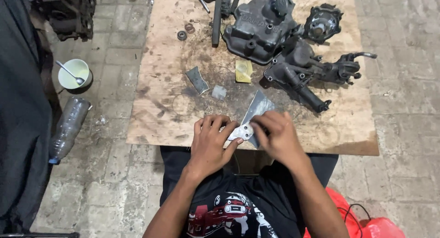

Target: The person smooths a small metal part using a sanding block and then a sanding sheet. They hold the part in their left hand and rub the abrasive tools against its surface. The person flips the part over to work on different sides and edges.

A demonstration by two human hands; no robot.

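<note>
Two Hands on a Small Metal Plate, With Engine Parts on a Plywood Board

Two bare hands meet at the near edge of a plywood board (165,109) that serves as the counter, laid on a paved floor. Left hand (210,144): its grip is closed on a small pale metal plate (241,131) with bolt holes, fingers curled over the plate's left end and thumb beneath. Right hand (277,136): fingers drawn together, pinching the same plate at its right end. The plate sits between the two hands, just above the board's near edge. A grey sheet of sandpaper (259,107) rises from behind the plate and right-hand fingers; whether it is gripped cannot be told.

On the board, farther away:
- one dark grey valve cover (259,29), greasy, at the far centre;
- one round black housing (323,23) just right of it;
- one black cast manifold piece (307,68) with pipe stubs, nearer and to the right;
- one grey scrap (197,79), one yellow scrap (244,70) and one small pale square (219,92), lying apart in the stained middle;
- rings and a washer (185,32) near the far left.

Off the board, on the floor to the left: one green bowl (74,74) holding a spoon, and one clear plastic bottle (68,128) lying on its side. A red plastic bag (366,222) lies at the lower right.
</note>
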